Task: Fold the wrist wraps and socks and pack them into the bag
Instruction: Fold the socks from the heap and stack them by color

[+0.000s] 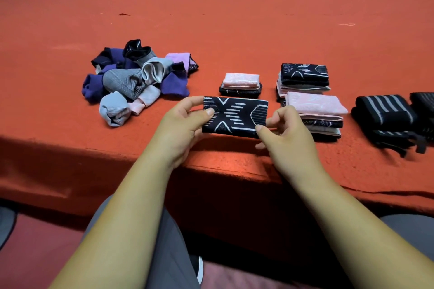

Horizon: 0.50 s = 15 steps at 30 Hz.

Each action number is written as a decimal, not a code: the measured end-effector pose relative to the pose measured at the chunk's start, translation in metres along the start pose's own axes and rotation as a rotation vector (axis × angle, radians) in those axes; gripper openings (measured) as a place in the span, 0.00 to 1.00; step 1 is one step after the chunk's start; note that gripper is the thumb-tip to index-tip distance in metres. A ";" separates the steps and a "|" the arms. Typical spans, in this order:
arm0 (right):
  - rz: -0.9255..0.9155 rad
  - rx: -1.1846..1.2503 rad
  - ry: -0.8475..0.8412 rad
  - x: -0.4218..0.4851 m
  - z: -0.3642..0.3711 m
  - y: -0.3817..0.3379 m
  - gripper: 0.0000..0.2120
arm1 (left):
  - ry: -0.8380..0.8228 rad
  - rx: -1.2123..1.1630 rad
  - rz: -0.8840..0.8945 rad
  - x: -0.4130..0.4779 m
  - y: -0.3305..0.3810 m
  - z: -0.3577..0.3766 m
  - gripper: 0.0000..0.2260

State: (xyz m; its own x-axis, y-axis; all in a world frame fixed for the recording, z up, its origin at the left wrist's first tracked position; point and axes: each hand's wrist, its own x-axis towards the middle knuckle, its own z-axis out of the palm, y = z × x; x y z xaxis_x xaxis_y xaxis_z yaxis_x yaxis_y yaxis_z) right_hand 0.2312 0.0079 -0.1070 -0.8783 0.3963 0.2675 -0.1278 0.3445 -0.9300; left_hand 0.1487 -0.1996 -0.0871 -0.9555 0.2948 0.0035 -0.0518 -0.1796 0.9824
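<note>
Both hands (234,128) pinch folded wrap (235,115) — L/R ends.

No legible text, label, brand, number or sign appears in the head view. The dark navy knitted wrist wrap (234,116) in the centre foreground carries only a woven white pattern of a cross shape, short bars and an angular outline, with no lettering. The folded navy wrap (304,74) atop the rear stack shows the same pattern. The black rolled bands (385,110) carry plain grey stripes.
</note>
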 end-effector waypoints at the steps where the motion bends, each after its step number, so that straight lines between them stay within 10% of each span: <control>1: -0.006 -0.030 0.019 0.001 0.001 0.000 0.12 | -0.033 0.022 -0.018 -0.001 0.000 0.001 0.14; 6: -0.056 -0.030 0.077 0.009 0.010 0.002 0.09 | -0.022 0.194 0.019 0.001 -0.004 -0.002 0.24; 15: -0.234 -0.204 0.088 0.040 0.031 -0.008 0.12 | 0.311 0.496 0.286 0.052 0.002 0.004 0.12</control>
State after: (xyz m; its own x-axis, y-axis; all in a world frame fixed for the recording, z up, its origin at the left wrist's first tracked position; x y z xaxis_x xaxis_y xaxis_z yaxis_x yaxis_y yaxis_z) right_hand 0.1831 -0.0057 -0.0969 -0.7915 0.3555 0.4972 -0.2187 0.5949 -0.7735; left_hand 0.1004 -0.1813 -0.0844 -0.9550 0.0007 0.2966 0.2861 0.2661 0.9205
